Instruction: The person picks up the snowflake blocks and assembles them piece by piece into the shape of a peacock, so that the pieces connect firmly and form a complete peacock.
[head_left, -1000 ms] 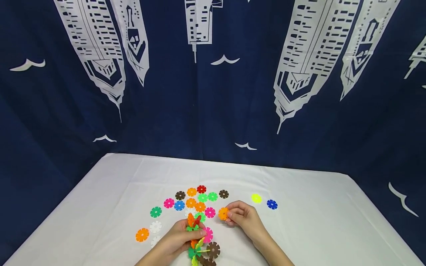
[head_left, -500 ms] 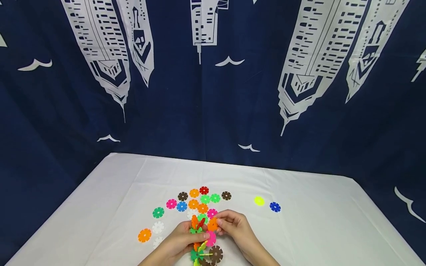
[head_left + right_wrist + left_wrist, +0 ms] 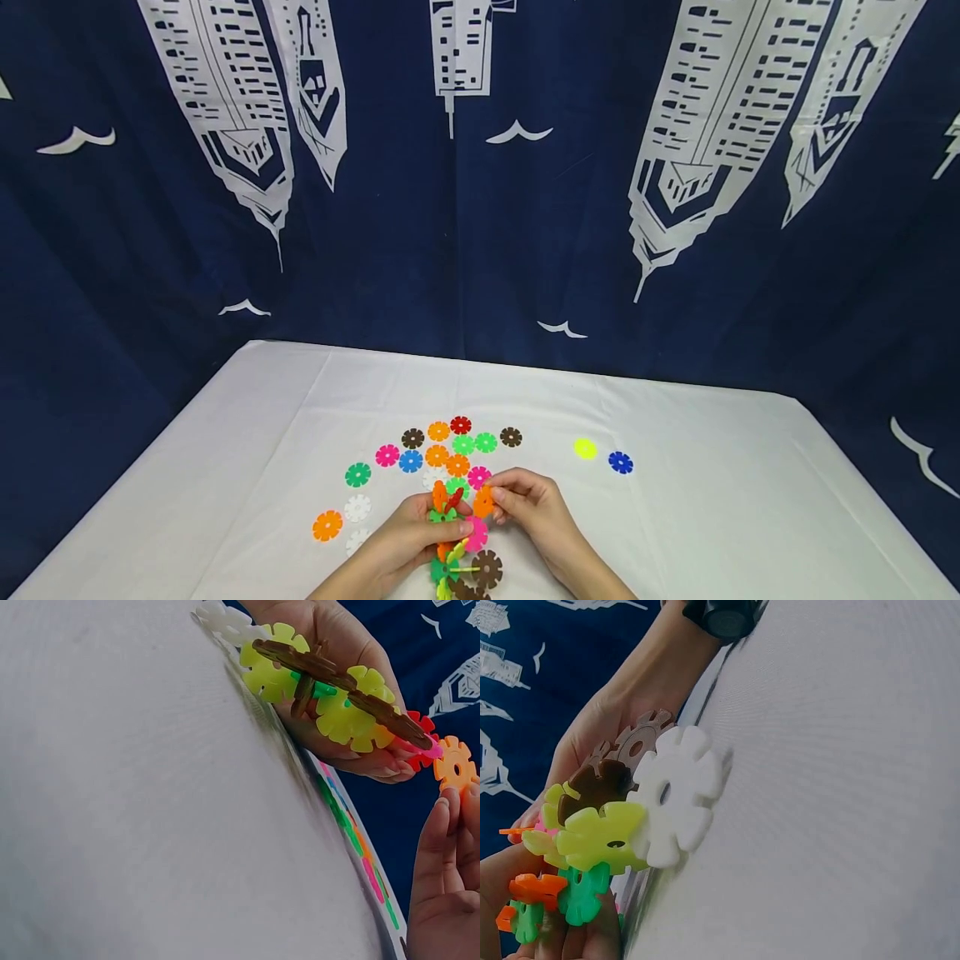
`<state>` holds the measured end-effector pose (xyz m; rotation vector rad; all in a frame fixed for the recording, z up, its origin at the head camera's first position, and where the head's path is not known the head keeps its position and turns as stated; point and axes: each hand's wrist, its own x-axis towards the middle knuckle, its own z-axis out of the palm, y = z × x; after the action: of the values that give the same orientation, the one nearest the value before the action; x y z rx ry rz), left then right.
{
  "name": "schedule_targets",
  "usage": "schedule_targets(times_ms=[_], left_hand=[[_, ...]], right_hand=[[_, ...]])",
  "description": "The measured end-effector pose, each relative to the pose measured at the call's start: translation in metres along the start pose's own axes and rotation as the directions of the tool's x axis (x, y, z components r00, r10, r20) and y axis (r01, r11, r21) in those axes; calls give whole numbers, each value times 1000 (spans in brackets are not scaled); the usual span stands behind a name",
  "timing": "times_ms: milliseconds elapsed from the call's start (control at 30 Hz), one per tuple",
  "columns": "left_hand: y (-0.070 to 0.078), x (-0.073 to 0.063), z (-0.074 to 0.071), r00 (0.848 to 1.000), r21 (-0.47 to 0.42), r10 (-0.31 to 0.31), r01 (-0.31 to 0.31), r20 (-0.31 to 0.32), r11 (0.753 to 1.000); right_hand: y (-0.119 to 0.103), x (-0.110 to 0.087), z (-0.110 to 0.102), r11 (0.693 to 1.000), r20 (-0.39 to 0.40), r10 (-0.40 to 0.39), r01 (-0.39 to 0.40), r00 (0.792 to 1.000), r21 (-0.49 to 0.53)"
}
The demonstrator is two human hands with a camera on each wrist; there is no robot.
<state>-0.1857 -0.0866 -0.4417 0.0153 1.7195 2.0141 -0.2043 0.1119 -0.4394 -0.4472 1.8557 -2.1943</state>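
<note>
My left hand [image 3: 408, 533] grips a build of interlocking notched plastic discs [image 3: 444, 570], joined at angles to each other in green, orange, red, yellow, pink and brown. A white disc [image 3: 676, 796] forms one end of it in the left wrist view. Between thumb and fingers, my right hand [image 3: 538, 510] pinches a loose-edged orange disc [image 3: 483, 502] by its rim. This disc stands turned at an angle, right at the edge of the build's pink disc [image 3: 477, 534]. In the right wrist view, the orange disc's notched edge meets the pink one. My left fingers partly hide the build's middle.
Several loose discs lie on the white-covered table [image 3: 712, 483] beyond my hands, among them a red disc [image 3: 461, 425] and a light-blue disc [image 3: 410, 461]. An orange disc [image 3: 327, 526] lies at left, a dark-blue disc [image 3: 620, 462] at right. A navy curtain [image 3: 390, 250] hangs behind.
My right hand has carried the orange disc leftward and nearer to me, up to the build. Over the last half second the disc has turned slightly; my left hand keeps its hold.
</note>
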Motion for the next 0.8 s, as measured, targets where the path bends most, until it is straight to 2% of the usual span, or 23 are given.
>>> schedule_targets(times_ms=[233, 600, 800], left_hand=[[1, -1, 0, 1000, -5, 11, -11, 12, 1000], [3, -2, 0, 1000, -7, 24, -24, 15, 1000], [2, -2, 0, 999, -24, 33, -32, 27, 999]], right_hand=[[1, 1, 0, 1000, 24, -15, 15, 1000, -2], [5, 3, 0, 998, 34, 34, -36, 999, 55], [4, -1, -2, 997, -16, 39, -37, 999, 70]])
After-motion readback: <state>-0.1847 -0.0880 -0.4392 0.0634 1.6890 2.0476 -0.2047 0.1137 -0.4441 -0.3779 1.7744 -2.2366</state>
